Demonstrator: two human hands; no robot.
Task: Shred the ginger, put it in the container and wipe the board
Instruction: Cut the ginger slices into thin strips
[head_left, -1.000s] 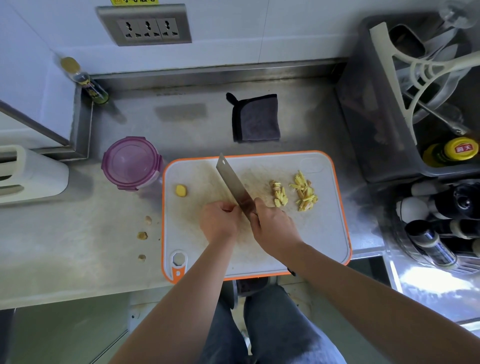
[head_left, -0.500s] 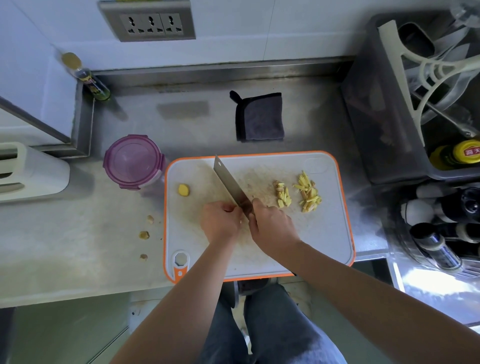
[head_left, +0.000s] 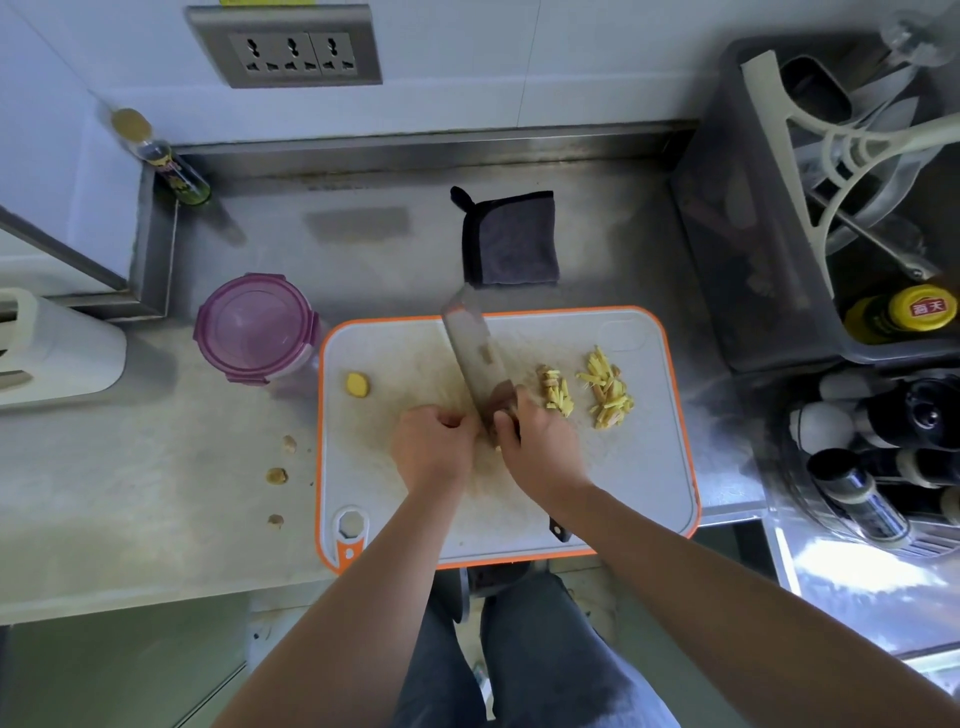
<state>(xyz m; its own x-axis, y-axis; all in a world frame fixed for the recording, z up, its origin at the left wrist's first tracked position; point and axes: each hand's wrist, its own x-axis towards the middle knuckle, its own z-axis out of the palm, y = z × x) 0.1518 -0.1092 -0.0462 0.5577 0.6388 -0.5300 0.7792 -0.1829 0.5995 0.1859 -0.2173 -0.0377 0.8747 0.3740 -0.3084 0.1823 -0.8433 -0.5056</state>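
cutting board (head_left: 623, 493) bears cleaver (head_left: 475, 353) beside curled left fingers (head_left: 456, 419).

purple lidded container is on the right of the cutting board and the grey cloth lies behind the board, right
Not quite. The head view shows the purple-lidded container on the left of the cutting board, not the right. The rest holds: the grey cloth lies behind the board.
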